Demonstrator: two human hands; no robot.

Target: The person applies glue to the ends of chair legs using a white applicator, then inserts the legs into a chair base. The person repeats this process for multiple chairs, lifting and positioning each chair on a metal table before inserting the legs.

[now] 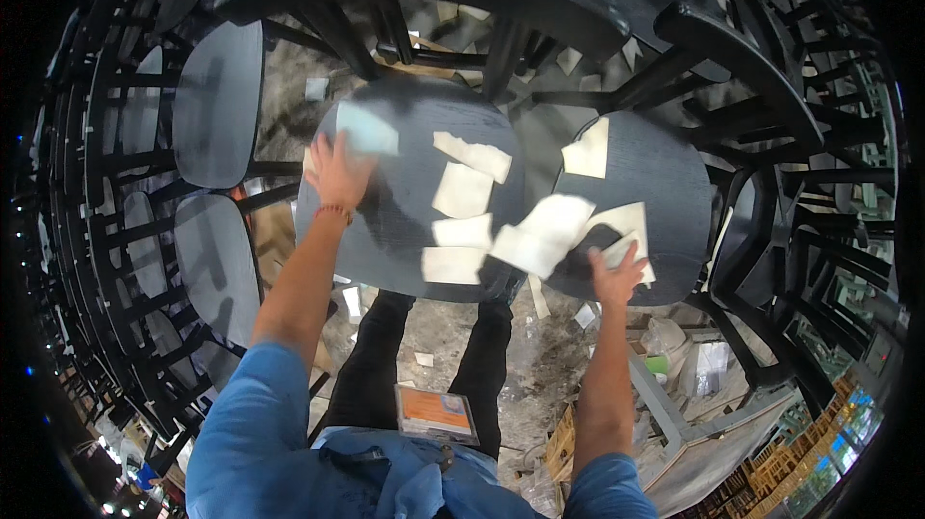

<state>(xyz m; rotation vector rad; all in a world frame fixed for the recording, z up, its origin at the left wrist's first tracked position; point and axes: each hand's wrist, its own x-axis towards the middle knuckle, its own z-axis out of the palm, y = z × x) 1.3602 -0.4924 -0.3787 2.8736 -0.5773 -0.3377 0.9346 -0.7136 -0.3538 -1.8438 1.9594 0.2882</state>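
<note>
L hand: fingers splayed at blue pad, blurred, can't tell if gripping or pressing
R hand: fingers curled at cream sheets on right seat, grip unclear
Blue pad: far-left on left seat, prob light + bendy, hold flat under fingers
Cream sheets: both seats, look thin, may slide/tear, pinch straight edges

The left camera sits on the head of this person before me and faces steeply down, quite near to the dark seats, while its wide round edge bends the outer chairs.
</note>
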